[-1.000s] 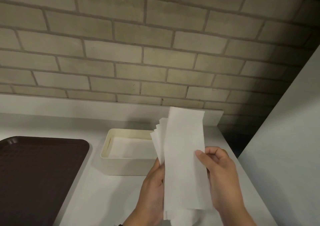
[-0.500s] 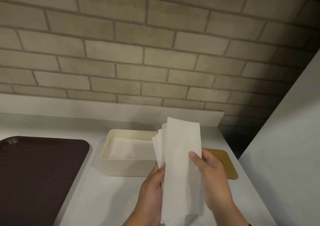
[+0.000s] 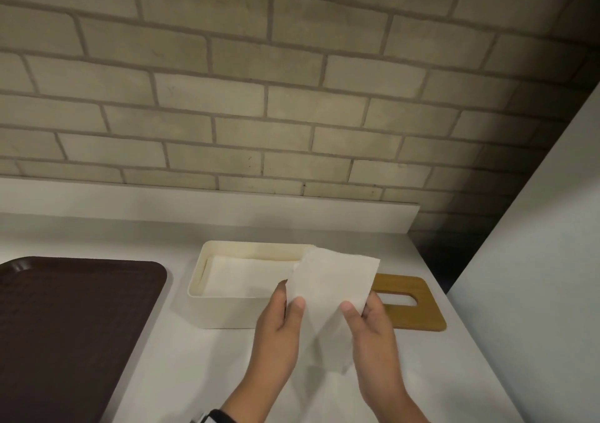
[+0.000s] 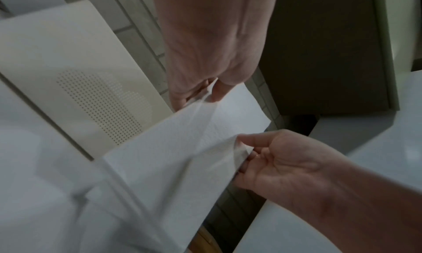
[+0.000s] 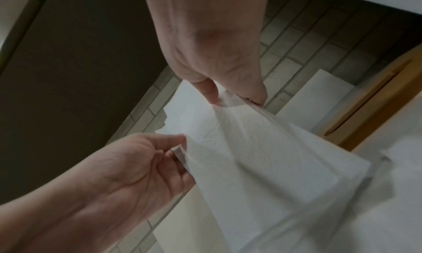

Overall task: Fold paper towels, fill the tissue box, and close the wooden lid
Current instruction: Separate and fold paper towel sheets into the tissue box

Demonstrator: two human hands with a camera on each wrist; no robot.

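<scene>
A folded white paper towel (image 3: 334, 289) hangs between both hands, just in front of the right end of the cream tissue box (image 3: 196, 288). My left hand (image 3: 290, 299) pinches its left edge and my right hand (image 3: 360, 307) pinches its right edge. The left wrist view shows the towel (image 4: 182, 148) pulled taut between the left hand (image 4: 205, 92) and the right hand (image 4: 246, 156). The right wrist view shows the same towel (image 5: 251, 157). The box is open, with flat white towels (image 3: 240, 276) lying inside. The wooden lid (image 3: 418, 318), with its slot, lies flat on the counter to the right of the box.
A dark brown tray (image 3: 71, 325) sits on the white counter (image 3: 201, 367) to the left of the box. A brick wall rises behind a low white ledge (image 3: 207, 202). A tall white panel (image 3: 535, 260) bounds the counter on the right.
The towel was held upright and high; now both hands have lowered it and it tilts towards the box's right end. The wooden lid has come into sight behind it.
</scene>
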